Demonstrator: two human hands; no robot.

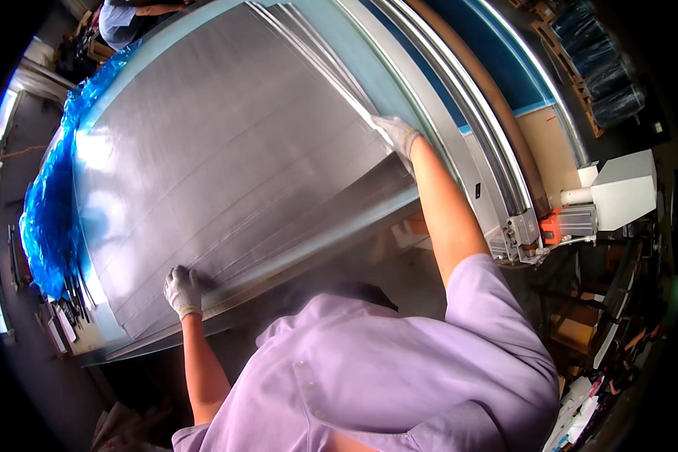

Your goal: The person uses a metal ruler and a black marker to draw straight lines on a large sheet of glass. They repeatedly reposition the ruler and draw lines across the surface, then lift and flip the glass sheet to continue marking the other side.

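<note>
A stack of large, thin grey sheets [226, 128] covers most of the table before me, its layers slightly fanned at the near and right edges. My left hand [182, 291], in a light knit glove with darkened fingertips, is at the near left edge, fingers bent in on the sheet. At the right edge, close to the near right corner, my right hand [396, 136], gloved too, pinches the sheet's border with its arm stretched out. Pale strips of edge show along the right side, beyond that hand. The undersides of the fingers are hidden.
Crumpled blue plastic film [51, 218] hangs along the table's left side. A long metal rail [459, 90] runs on the right, ending in a motor unit with a white box [624, 190]. Black-wrapped rolls [606, 68] lie far right. Another person [119, 22] stands far left.
</note>
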